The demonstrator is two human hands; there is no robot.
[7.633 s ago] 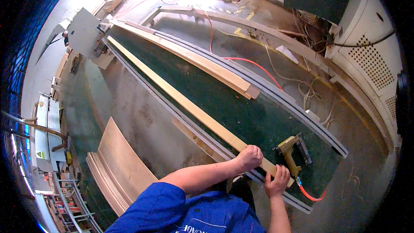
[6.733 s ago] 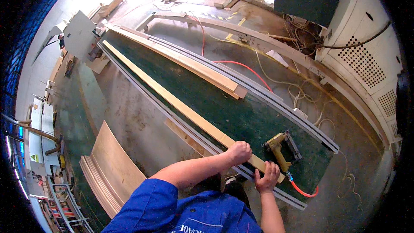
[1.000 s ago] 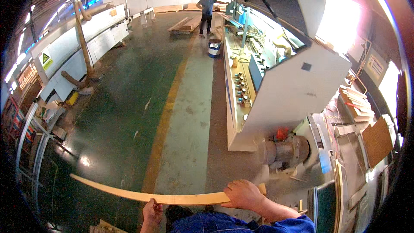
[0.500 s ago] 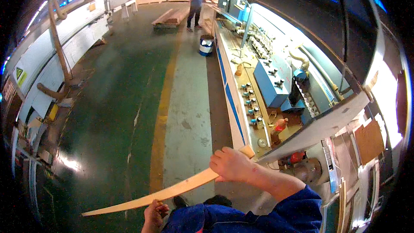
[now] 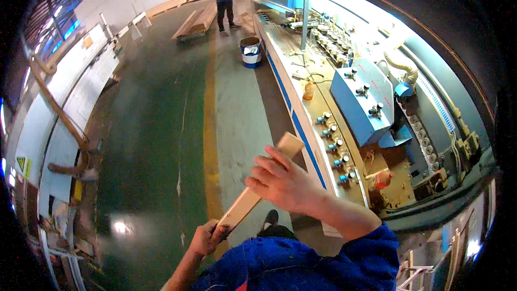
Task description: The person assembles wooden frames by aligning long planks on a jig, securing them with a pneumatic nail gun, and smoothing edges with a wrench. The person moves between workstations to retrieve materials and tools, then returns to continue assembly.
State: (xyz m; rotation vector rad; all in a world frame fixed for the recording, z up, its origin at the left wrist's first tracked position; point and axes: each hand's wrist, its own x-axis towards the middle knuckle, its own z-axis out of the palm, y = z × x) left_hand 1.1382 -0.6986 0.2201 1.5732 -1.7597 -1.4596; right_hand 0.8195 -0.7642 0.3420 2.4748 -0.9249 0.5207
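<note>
Wooden strip (image 5: 245,203) near 6 o'clock in view, held above the floor (image 5: 237,118), slanting from 7 toward 1 o'clock. Left hand (image 5: 204,238): grip closed around its near part. Right hand (image 5: 285,181): grip wrapped over it farther up, far end protruding beyond. Long machine (image 5: 353,105) toward 2 o'clock; bucket (image 5: 251,54) at 12, co-worker (image 5: 223,1) farther off.

Green-and-grey floor (image 5: 156,129) under a blue-and-white bucket (image 5: 251,54) and, apparently, a low board stack (image 5: 197,23).
</note>
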